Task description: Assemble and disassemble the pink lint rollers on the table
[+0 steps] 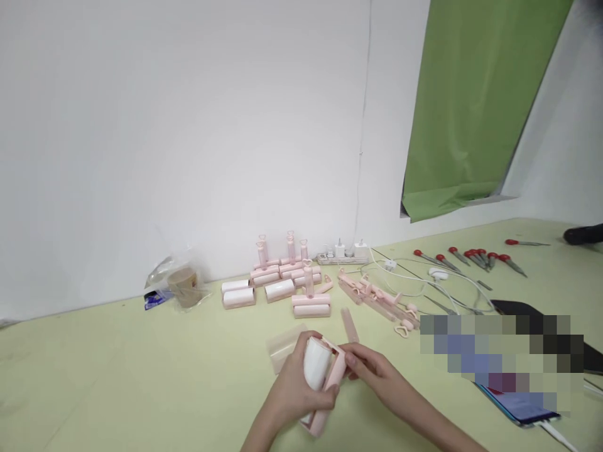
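My left hand (292,389) is wrapped round a white lint roll (315,364) sitting in a pink holder (330,389), low in the middle of the view. My right hand (372,370) pinches the upper right edge of that pink holder with thumb and fingers. Just beyond the hands a loose pink handle (349,326) and a clear plastic wrapper (287,344) lie on the pale green table (141,376).
Several assembled pink lint rollers (287,276) stand near the wall, with loose pink handles (377,298) to their right. A plastic bag with a tape roll (181,285), a power strip (342,254), white cables (414,282), red-handled screwdrivers (471,257) and a phone (522,405) are about.
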A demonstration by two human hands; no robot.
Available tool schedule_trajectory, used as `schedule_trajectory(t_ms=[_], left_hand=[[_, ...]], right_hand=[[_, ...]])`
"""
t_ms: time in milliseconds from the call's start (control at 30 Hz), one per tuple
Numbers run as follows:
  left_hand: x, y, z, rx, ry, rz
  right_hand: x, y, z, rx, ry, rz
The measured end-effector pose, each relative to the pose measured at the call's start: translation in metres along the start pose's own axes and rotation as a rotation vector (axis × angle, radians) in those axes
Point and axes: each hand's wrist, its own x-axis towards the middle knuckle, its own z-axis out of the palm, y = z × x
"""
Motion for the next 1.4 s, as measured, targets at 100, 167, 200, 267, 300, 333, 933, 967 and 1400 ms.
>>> schedule_trajectory(t_ms=[100,167,200,267,300,333,933,967,1400], left_hand=[[0.0,0.0,0.0,-0.007,0.032,0.034],[0.0,0.0,-0.001,-0.027,0.057,0.049],[0.001,-0.001,-0.001,-0.042,0.067,0.057],[0.002,-0.003,-0.001,-0.075,0.075,0.069],[0.003,-0.004,-0.001,-0.088,0.071,0.07],[0.004,-0.005,-0.001,-0.101,0.064,0.067],[-0.006,-0.061,-0.054,0.049,0.241,-0.194],[-0.007,-0.068,-0.05,0.022,0.228,-0.196],[-0.014,-0.073,-0.035,-0.178,0.046,-0.073]], right_hand=[[0.004,-0.002,0.012,-0.019,0.122,-0.064],[0.007,-0.005,0.014,-0.028,0.143,-0.059],[0.008,-0.007,0.015,-0.033,0.147,-0.056],[0.009,-0.01,0.015,-0.05,0.159,-0.051],[0.008,-0.012,0.015,-0.056,0.162,-0.046],[0.008,-0.014,0.016,-0.062,0.165,-0.044],[0.044,-0.037,0.0,-0.177,0.219,-0.236],[0.048,-0.039,-0.001,-0.216,0.187,-0.25],[0.054,-0.009,0.018,-0.813,-0.14,-0.381]])
